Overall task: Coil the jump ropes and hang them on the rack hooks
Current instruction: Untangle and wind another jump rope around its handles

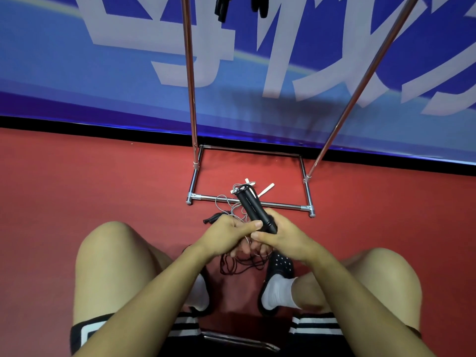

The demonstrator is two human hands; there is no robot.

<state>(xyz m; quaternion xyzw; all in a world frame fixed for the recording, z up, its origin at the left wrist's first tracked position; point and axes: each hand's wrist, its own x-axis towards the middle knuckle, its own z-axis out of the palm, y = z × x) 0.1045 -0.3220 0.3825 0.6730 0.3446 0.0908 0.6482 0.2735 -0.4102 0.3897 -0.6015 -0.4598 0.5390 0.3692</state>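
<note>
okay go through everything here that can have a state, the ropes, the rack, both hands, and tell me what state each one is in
Black handles: held together side by side, pointing up and away.
Black cord: hanging in loose loops below the hands, not yet tidy.
Left hand: gripping the handles.
Right hand: gripping the handles.
Grey rope: tangled on the floor across the rack's base bar.
Rack: standing upright.
Dark items at the top edge: hanging.
</note>
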